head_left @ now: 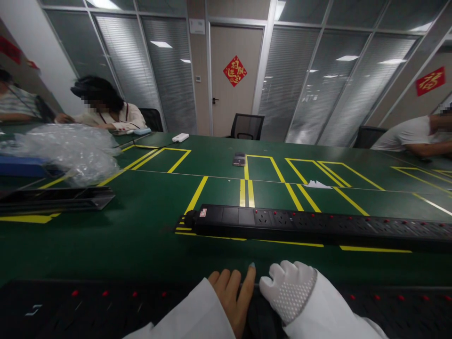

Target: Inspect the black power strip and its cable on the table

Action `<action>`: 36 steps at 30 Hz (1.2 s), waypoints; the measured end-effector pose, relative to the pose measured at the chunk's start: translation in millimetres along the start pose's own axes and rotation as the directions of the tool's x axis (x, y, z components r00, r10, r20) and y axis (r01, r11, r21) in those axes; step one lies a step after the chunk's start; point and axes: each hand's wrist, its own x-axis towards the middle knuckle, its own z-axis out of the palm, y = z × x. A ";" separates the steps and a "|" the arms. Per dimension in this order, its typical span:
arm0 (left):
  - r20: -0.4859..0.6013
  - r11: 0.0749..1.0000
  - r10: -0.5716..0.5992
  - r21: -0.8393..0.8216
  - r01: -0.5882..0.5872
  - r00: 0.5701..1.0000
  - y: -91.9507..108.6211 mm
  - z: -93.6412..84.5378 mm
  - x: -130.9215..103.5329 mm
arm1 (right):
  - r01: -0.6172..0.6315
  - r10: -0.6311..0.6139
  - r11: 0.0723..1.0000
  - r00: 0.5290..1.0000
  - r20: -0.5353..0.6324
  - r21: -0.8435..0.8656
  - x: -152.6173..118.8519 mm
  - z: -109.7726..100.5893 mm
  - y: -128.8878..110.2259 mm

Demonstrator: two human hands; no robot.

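Observation:
Close to me lies a long black power strip (116,310) with red switches, cut off by the bottom of the view. My bare left hand (231,292) is on it, its fingers bent over the far edge and the thumb pointing forward. Beside it, my right hand (291,289) in a white dotted glove curls its fingers over the same edge. A dark part shows between the hands, too dim to make out. Farther off, a second black power strip (226,221) lies across the green table, its sockets and red switches facing up.
Yellow tape outlines mark the green table (141,249). On the left are clear plastic wrap (74,148), a blue box (21,166) and a black metal channel (70,200). A dark card (239,159), white paper scrap (317,184) and white device (181,137) lie farther back. Several people sit around.

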 end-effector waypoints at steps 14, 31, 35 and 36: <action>-0.072 1.000 -0.024 0.012 0.025 0.997 1.1 4.3 0.3 | 0.059 -0.034 0.997 0.911 0.412 -0.047 2.1 -12.5 1.5; -0.013 0.999 -0.011 0.035 0.011 1.000 0.9 -6.9 1.9 | 0.190 -0.232 0.971 0.903 0.363 0.147 -8.5 -6.4 11.6; -0.008 1.000 -0.009 0.009 0.009 1.000 0.6 -5.1 1.3 | 0.156 -0.201 0.975 0.924 0.327 0.156 -9.3 -6.2 11.0; -0.004 1.000 -0.011 0.008 0.011 1.000 0.7 -4.6 1.1 | 0.154 -0.199 0.975 0.924 0.326 0.159 -9.4 -5.8 10.7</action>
